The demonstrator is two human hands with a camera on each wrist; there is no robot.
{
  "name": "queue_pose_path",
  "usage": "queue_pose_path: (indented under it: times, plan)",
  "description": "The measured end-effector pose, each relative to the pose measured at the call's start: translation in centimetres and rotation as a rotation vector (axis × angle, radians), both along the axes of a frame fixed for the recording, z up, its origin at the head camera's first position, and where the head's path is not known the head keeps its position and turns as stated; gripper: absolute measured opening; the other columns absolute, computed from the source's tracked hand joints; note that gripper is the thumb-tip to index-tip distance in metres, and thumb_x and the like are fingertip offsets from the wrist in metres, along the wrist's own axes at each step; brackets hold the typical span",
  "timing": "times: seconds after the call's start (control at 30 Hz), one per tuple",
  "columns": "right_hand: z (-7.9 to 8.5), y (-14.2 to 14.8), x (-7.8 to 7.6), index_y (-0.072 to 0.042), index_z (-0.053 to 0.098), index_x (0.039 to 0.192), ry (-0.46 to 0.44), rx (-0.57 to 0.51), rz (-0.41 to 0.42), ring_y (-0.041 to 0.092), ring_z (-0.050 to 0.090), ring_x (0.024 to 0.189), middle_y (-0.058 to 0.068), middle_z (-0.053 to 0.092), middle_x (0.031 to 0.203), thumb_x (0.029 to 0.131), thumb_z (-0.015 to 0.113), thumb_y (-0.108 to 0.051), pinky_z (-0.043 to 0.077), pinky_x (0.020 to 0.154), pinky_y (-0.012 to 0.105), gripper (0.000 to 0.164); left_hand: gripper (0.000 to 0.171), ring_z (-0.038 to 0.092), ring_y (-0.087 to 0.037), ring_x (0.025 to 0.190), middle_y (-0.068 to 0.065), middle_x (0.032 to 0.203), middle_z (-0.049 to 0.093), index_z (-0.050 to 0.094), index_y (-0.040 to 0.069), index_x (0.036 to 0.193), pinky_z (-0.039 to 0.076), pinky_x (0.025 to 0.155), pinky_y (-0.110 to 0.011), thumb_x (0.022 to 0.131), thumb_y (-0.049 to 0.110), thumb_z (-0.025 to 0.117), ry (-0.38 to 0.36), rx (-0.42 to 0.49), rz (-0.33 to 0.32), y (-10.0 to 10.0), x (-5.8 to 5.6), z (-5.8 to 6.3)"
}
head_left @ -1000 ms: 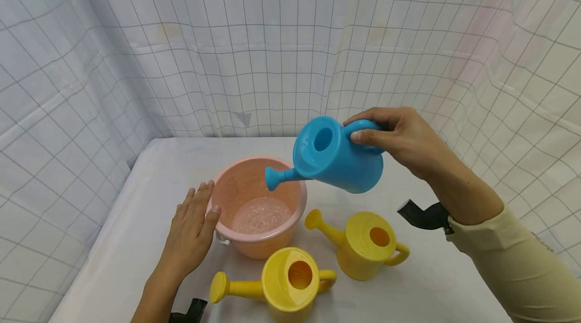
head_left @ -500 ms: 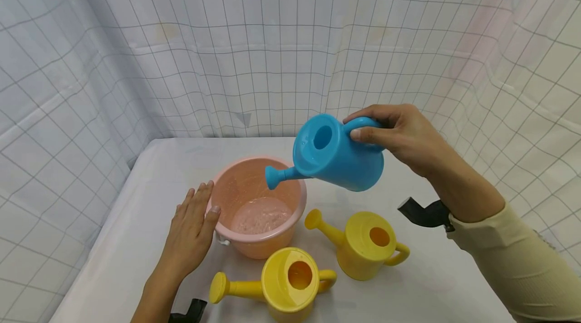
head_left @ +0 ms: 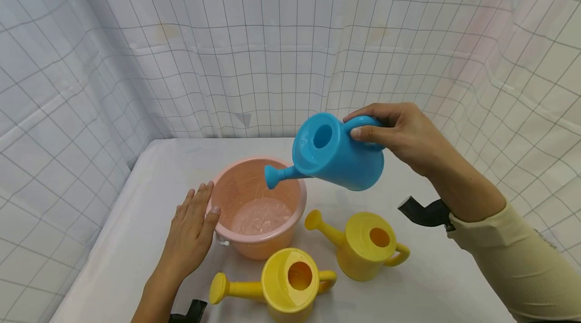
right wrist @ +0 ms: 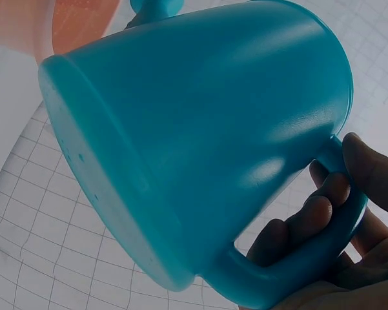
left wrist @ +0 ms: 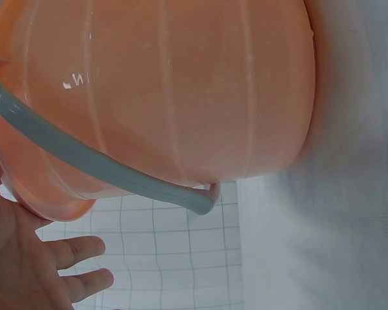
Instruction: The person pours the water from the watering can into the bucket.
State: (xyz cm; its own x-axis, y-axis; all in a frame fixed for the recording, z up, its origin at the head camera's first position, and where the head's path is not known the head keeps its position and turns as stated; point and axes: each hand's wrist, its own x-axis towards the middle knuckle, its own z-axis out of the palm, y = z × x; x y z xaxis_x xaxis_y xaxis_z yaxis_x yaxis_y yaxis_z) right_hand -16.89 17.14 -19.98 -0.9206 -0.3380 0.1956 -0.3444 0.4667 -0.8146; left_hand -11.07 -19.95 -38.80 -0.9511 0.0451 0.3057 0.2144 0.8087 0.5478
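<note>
My right hand [head_left: 397, 136] grips the handle of a blue watering can [head_left: 349, 164], fingers curled through the loop in the right wrist view. The can is tilted in the air, its spout head over a pink bucket [head_left: 297, 212]. Fine streams fall from the spout, and the water [head_left: 260, 216] at the bucket's bottom is rippled. At the bucket's left rim rests my left hand [head_left: 192, 229], fingers straight and pointing away from me. The left wrist view shows the bucket's grey handle [left wrist: 97, 161] hanging down its side, and spread fingers [left wrist: 77, 252] near the rim.
Two yellow watering cans stand on the white-covered table [head_left: 131, 242]: one yellow can [head_left: 290, 282] in front of the bucket, another yellow can [head_left: 365, 247] to its right. Both spouts point left. A white gridded curtain [head_left: 290, 50] surrounds the table at the back and sides.
My right hand has risen very slightly with the blue watering can, tipping it a little more. Ripples in the bucket's water have shifted. My left hand stays in place.
</note>
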Motion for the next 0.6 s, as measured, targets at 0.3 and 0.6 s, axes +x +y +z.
queue_pose_path:
  times: [0.3, 0.6]
  plan:
    - [0.03, 0.02, 0.0, -0.009, 0.065, 0.116, 0.004, -0.002, 0.003, 0.026, 0.059, 0.107, 0.008, 0.065, 0.116, 0.088, 0.066, -0.026, 0.046, 0.097, 0.055, 0.032, 0.055, 0.012, -0.041, 0.145, -0.018, 0.155, 0.024, 0.018, 0.025, 0.152, 0.009, 0.109, -0.069, 0.101, 0.037, 0.035, -0.005, 0.002, 0.001, 0.03, 0.02, 0.09]
    - [0.08, -0.02, -0.03, -0.009, 0.065, 0.116, 0.01, -0.01, 0.01, 0.026, 0.059, 0.107, 0.008, 0.066, 0.114, 0.089, 0.066, -0.025, 0.046, 0.097, 0.054, 0.032, 0.055, 0.011, -0.041, 0.146, -0.018, 0.156, 0.024, 0.018, 0.025, 0.152, 0.008, 0.11, -0.069, 0.102, 0.037, 0.035, -0.011, 0.0, 0.001, -0.03, 0.03, 0.07]
